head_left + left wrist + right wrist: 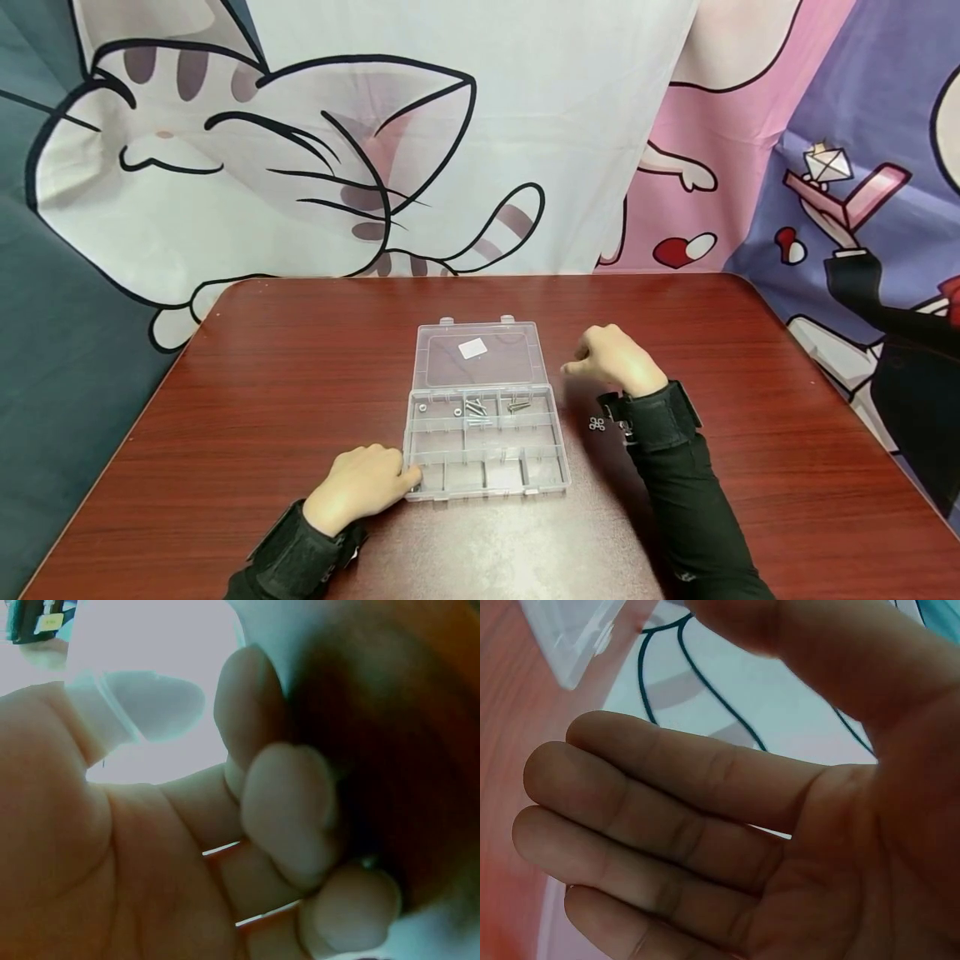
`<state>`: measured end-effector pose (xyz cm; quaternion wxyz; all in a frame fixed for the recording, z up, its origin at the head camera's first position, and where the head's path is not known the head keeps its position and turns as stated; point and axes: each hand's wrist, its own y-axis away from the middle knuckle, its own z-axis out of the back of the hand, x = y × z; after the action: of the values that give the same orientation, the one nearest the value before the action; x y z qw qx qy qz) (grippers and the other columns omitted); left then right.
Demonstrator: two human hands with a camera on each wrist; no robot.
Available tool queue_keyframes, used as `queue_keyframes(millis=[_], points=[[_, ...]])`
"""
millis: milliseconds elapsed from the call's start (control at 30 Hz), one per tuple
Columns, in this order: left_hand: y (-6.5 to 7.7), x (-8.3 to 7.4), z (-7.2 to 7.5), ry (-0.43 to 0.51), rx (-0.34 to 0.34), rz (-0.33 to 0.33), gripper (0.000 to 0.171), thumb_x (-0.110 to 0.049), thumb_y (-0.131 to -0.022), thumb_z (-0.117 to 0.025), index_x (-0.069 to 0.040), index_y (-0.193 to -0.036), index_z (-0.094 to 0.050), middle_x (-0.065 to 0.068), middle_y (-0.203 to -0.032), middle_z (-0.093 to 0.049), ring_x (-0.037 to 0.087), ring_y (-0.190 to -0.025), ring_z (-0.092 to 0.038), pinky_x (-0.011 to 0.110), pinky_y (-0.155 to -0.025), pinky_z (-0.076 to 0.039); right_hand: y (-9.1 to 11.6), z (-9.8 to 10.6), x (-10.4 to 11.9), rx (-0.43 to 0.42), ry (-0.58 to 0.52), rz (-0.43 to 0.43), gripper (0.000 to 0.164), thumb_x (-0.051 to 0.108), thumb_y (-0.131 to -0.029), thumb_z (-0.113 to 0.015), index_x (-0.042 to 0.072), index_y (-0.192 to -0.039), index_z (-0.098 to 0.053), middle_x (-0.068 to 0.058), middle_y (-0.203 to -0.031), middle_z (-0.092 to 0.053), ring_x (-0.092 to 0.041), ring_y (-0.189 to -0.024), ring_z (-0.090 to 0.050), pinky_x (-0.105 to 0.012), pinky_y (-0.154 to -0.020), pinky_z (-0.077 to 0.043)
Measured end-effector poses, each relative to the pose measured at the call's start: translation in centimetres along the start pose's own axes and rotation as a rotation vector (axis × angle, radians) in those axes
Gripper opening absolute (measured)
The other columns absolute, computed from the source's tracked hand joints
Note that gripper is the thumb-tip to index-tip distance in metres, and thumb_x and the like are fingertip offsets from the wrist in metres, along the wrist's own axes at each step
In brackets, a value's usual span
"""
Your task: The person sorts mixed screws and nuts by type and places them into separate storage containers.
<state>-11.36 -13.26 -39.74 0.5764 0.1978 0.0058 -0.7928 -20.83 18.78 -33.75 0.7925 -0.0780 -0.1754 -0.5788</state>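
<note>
A clear plastic compartment box (pixel 487 479) lies on the table with its lid (pixel 480 367) folded back flat. At its near left corner my left hand (pixel 363 483) grips the wall. The left wrist view shows the thumb (pixel 154 705) through clear plastic and curled fingers (pixel 289 802). Screws (pixel 476 408) and more screws (pixel 519 406) lie in two back-row compartments, with a small nut (pixel 422 407) in the back left one. My right hand (pixel 618 358) is raised right of the lid; its fingers (pixel 682 765) are loosely extended, holding nothing. Several small metal rings (pixel 597 424) lie by the right wrist.
The box stands on a reddish-brown wooden table (pixel 300 358) with rounded far corners. Behind the table's far edge hangs a cloth (pixel 585 125) printed with cartoon figures. A white label (pixel 472 348) is on the lid.
</note>
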Motion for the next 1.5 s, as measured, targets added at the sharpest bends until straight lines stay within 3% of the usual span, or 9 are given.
queue_keyframes(millis=[200,733,1000,1267,1500], points=[[0.0,0.1,-0.1,-0.003,-0.002,0.001,0.043,-0.031,-0.085,-0.049,-0.015,-0.048,-0.034,-0.004,-0.049,-0.026,0.012,-0.044,-0.031,0.030,-0.044,-0.024,0.8,-0.3,-1.3,0.021,0.002,-0.060,0.021,0.025,-0.074,-0.071,0.004,-0.077,-0.072,-0.003,-0.070,-0.064,-0.018,-0.063,-0.055,-0.034,-0.057,-0.044],[0.0,0.1,-0.1,-0.001,0.000,0.002,0.042,-0.030,-0.085,-0.049,-0.015,-0.048,-0.034,-0.004,-0.049,-0.027,0.012,-0.044,-0.033,0.030,-0.044,-0.025,2.9,-0.2,-4.1,0.047,-0.008,-0.115,0.021,0.020,-0.074,-0.071,0.000,-0.080,-0.070,-0.008,-0.075,-0.064,-0.024,-0.070,-0.058,-0.040,-0.062,-0.046],[0.0,0.1,-0.1,-0.006,0.003,0.000,0.043,-0.031,-0.085,-0.049,-0.015,-0.048,-0.035,-0.004,-0.048,-0.027,0.012,-0.044,-0.033,0.031,-0.044,-0.026,4.0,-0.8,-5.4,0.094,0.002,-0.163,0.014,0.012,-0.068,-0.074,0.001,-0.073,-0.068,-0.004,-0.066,-0.059,-0.022,-0.062,-0.054,-0.039,-0.058,-0.044],[-0.1,0.0,0.0,-0.017,0.002,0.001,0.043,-0.031,-0.085,-0.049,-0.015,-0.048,-0.035,-0.004,-0.048,-0.028,0.013,-0.044,-0.036,0.032,-0.044,-0.028,4.5,-0.9,-5.5,0.180,0.019,-0.186,0.012,0.011,-0.061,-0.076,0.009,-0.059,-0.064,0.001,-0.061,-0.056,-0.017,-0.058,-0.049,-0.033,-0.054,-0.042],[-0.1,0.0,-0.1,-0.017,0.000,0.001,0.044,-0.032,-0.086,-0.049,-0.015,-0.048,-0.035,-0.004,-0.048,-0.028,0.013,-0.044,-0.036,0.032,-0.043,-0.028,4.6,-1.5,-5.4,0.239,0.027,-0.187,0.008,0.009,-0.059,-0.075,0.010,-0.060,-0.067,0.001,-0.063,-0.057,-0.017,-0.060,-0.050,-0.032,-0.054,-0.042]])
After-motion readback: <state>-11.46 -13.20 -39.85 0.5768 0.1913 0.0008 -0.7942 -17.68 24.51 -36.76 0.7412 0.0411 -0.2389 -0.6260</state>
